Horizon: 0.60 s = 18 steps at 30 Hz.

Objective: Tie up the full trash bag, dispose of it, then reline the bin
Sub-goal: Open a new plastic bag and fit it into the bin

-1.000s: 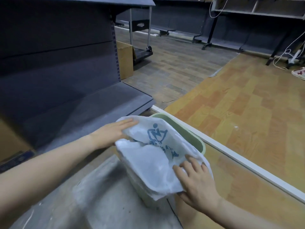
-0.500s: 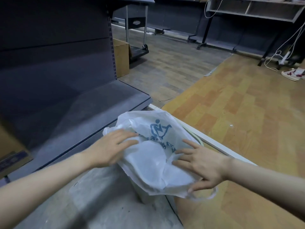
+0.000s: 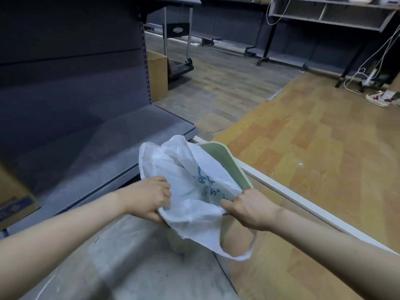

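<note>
Hands fisted on bag

Around the dark shelving unit I can see store fixtures and clutter.

Just right of the unit's upright stands a cardboard box; beyond the box, farther from the unit, a platform cart sits on grey wood flooring; well to the unit's right the orange-brown flooring spreads out; far across from the unit I see a grey rack, white cables and a sneaker.
</note>
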Motion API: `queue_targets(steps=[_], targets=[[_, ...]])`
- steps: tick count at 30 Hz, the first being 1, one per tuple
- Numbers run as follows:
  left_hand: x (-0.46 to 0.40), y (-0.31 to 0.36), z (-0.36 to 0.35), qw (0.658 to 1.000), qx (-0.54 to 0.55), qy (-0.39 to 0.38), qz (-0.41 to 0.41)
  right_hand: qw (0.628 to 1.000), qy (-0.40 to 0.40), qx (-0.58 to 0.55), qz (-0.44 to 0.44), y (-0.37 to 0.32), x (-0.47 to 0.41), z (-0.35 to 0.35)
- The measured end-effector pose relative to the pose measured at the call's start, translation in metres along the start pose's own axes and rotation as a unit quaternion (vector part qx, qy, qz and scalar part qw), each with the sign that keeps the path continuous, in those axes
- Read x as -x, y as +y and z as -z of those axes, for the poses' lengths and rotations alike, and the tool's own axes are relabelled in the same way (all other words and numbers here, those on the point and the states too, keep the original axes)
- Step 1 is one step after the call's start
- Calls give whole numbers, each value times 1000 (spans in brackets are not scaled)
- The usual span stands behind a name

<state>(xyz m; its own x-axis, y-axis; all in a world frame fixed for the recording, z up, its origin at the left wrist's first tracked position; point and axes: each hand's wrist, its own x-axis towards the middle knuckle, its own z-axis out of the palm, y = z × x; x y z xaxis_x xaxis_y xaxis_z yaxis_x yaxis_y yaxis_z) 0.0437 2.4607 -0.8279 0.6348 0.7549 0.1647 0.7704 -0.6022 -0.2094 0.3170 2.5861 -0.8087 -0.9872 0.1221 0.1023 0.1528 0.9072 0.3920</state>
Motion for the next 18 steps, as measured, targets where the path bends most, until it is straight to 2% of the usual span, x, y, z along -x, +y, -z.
queue_targets(steps=[2,4,8,10,11,14,18], targets=[[8,-17,6,999,-20,-30,10,998,-21,1,-60,-15,-14,7],[16,-33,12,997,-50,-54,27,995,-5,-11,-104,-34,-26,9],[13,-39,23,979,-142,-118,82,990,23,-51,-128,-57,-45,13],[14,-34,24,961,-93,-215,145,990,-19,-60,-128,-55,-50,29],[15,-30,25,958,-60,-227,161,990,-60,-63,-107,-52,-47,35],[14,-12,30,980,0,-155,121,992,-66,-104,-30,-23,-32,31],[-18,21,27,998,-44,15,49,989,-97,-108,26,12,-15,33]])
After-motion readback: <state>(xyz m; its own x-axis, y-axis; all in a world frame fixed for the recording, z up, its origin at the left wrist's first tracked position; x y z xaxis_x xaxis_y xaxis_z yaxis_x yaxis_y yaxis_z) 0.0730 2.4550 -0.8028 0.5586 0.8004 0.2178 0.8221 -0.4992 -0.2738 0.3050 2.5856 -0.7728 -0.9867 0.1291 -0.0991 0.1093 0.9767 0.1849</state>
